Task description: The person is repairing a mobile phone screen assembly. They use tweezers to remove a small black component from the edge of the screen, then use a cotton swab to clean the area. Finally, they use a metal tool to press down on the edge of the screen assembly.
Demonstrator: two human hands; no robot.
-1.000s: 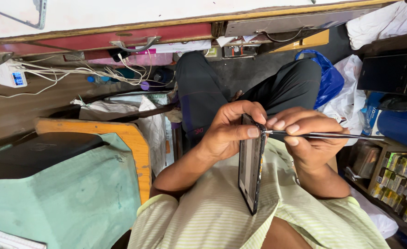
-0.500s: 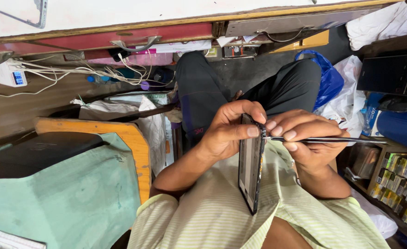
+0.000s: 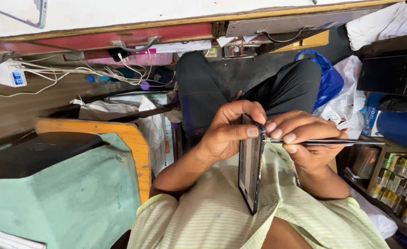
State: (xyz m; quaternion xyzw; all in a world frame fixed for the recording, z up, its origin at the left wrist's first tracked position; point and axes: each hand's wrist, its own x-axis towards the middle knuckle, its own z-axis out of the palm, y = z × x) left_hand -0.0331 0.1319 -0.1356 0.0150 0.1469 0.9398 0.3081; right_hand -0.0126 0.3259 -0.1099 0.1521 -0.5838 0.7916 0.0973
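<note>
My left hand (image 3: 224,133) grips the phone (image 3: 251,166) edge-on over my lap, long axis running twelve to six. My right hand (image 3: 305,140), at three o'clock, pinches thin tweezers (image 3: 332,142), tip touching the phone's upper edge.

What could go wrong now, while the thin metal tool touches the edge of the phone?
The thin metal tool in the right hand may slip off the flat black phone's edge and scratch it or jab the left hand's thumb. Held over the lap, the phone might also drop.
</note>
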